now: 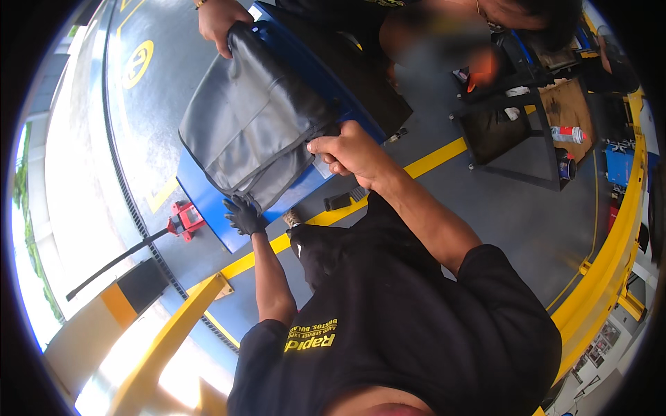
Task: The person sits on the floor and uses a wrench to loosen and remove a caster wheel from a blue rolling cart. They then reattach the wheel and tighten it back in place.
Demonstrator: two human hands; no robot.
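Note:
A folded dark grey vinyl cover (253, 118) lies over a blue panel (222, 225). My bare right hand (347, 152) grips the cover's near right edge with curled fingers. My left hand (243, 216), in a black glove, touches the cover's lower left edge, its fingers apart. Another person's hand (222, 24) holds the cover's top edge.
A red floor jack (186, 220) stands left of the panel. A co-worker (520, 17) leans in at top right, above a black cart (496, 142) and spray cans (565, 134). Yellow steel lift parts (173, 319) stand at lower left and along the right.

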